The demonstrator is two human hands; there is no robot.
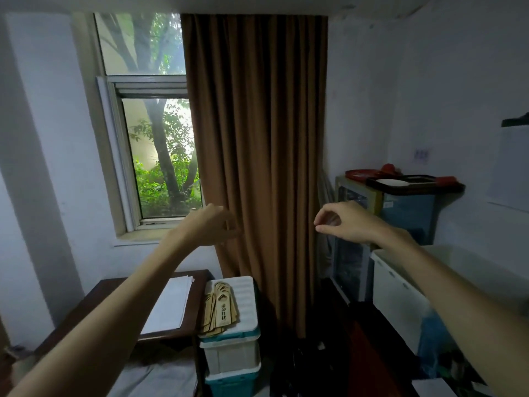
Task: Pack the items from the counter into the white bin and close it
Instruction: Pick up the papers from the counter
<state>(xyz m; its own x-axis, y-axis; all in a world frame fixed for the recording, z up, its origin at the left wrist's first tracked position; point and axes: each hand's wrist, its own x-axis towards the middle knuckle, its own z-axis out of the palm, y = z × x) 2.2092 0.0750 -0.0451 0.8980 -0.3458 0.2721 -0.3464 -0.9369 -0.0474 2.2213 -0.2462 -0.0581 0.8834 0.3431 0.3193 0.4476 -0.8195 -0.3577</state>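
Both arms raised before brown curtain [257, 156], left hand [210, 224] fingers loosely curled, empty, right hand [343, 222] fingers loosely curled, holding nothing, white bin [398, 296] at lower right, wooden tags [220, 308] on stacked boxes [232, 353] beside desk [114, 299].

A single wide-angle view comes from the person's head, facing forward and slightly down into the corner of a small room. It looks straight at a brown curtain [254, 156], with a window [151, 133] left of it and white walls curving at the picture's edges from the lens. Both forearms reach from the bottom corners into the middle, so the left hand [210, 224] and right hand [343, 222] sit close to the camera, in front of the curtain. A dark wooden table [94, 299] lies low on the left. The lower right is dim; a white bin [400, 299] seems to stand there.
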